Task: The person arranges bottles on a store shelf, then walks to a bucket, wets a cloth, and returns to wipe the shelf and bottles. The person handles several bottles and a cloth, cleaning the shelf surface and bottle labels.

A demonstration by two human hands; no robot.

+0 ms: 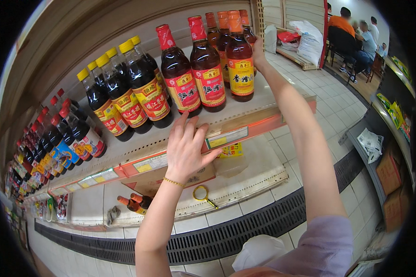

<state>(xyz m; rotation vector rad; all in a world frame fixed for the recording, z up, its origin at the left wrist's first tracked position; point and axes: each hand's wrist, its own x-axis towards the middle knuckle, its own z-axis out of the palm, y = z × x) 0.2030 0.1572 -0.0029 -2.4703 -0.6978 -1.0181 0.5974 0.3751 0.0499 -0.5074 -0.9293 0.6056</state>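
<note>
My left hand [187, 149], with a gold bracelet at the wrist, rests its spread fingers on the shelf edge [256, 121], fingertips near the base of a red-labelled glass bottle [182, 76]. A second red-labelled bottle [208, 69] stands just right of it. My right hand [259, 52] reaches to the far side of a group of orange-capped bottles; its fingers are partly hidden behind them, so its hold is unclear. The front orange-capped bottle [241, 65] has a yellow label. Yellow-capped vinegar bottles [124, 90] stand to the left.
Red-capped bottles [79, 131] fill the shelf's left part. On the lower shelf [228, 197] lie a magnifying glass [201, 193], a yellow packet [232, 150] and two small bottles [135, 203]. A floor grate [228, 228] runs below. Several people [345, 26] sit at the upper right, near white sacks [308, 43].
</note>
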